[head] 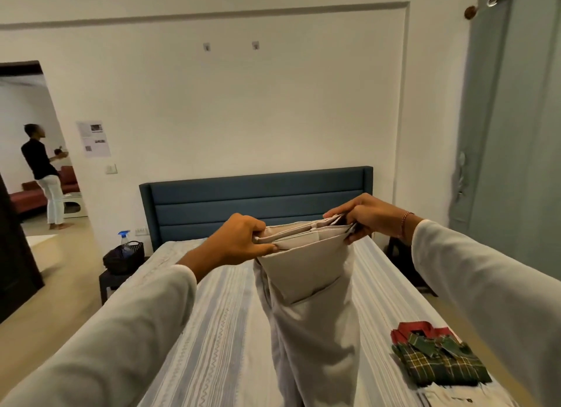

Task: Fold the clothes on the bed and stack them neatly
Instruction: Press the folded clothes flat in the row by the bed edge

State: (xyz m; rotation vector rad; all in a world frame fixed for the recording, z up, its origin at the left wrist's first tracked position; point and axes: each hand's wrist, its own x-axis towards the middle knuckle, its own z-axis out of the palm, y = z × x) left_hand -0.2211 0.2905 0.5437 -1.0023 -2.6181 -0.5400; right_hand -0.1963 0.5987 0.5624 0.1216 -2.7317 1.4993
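Observation:
Beige trousers (306,291) hang in the air over the middle of the striped bed (212,330), their lower part trailing down toward me. My left hand (243,239) pinches the left end of the gathered top edge. My right hand (361,215) grips the right end of that edge. A folded green plaid shirt (440,361) lies on the bed's right side, stacked on a red garment (403,330) and a white one (455,396).
A blue headboard (255,200) stands at the far end against the wall. A small table with a black basket (124,258) and spray bottle (124,238) sits left of the bed. A person (45,176) stands in the doorway at left. Grey curtains (513,133) hang at right.

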